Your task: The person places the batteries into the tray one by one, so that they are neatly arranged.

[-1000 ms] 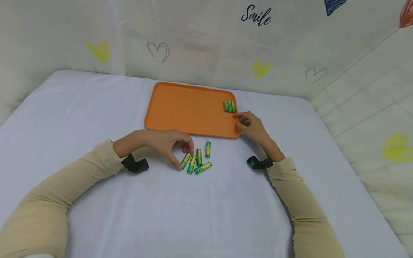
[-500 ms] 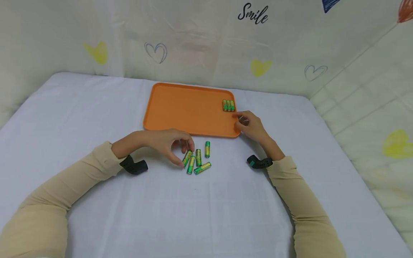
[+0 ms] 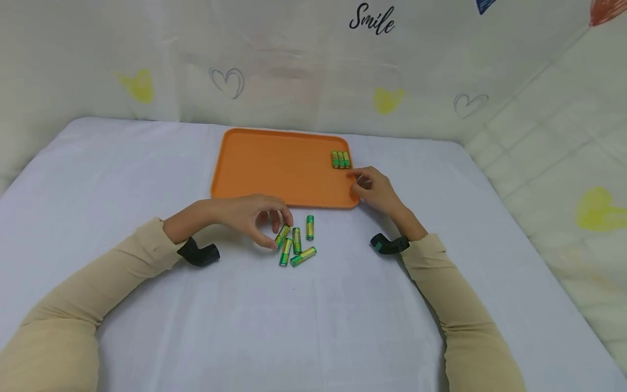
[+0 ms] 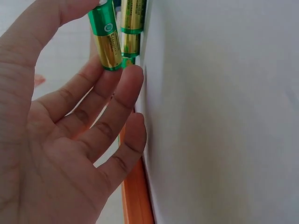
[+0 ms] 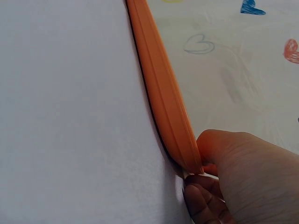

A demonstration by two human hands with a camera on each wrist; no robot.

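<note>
My left hand pinches a green and gold battery by its ends between thumb and fingertips, tilted. In the left wrist view this battery shows close up, with the other fingers spread below it. Several matching loose batteries lie just right of that hand on the white cloth. My right hand rests at the right edge of an orange tray, its loosely bent thumb and index finger over the rim. Three batteries lie side by side in the tray's right part, just beyond that index fingertip.
A white cloth covers the table. Behind it hangs a pale sheet with drawn hearts and the word Smile. Both wrists wear black camera mounts, close above the cloth.
The battery in my left hand has moved slightly away from its neighbour, towards the tray. My right hand stays at the tray's edge. The whole head view has shifted slightly.
</note>
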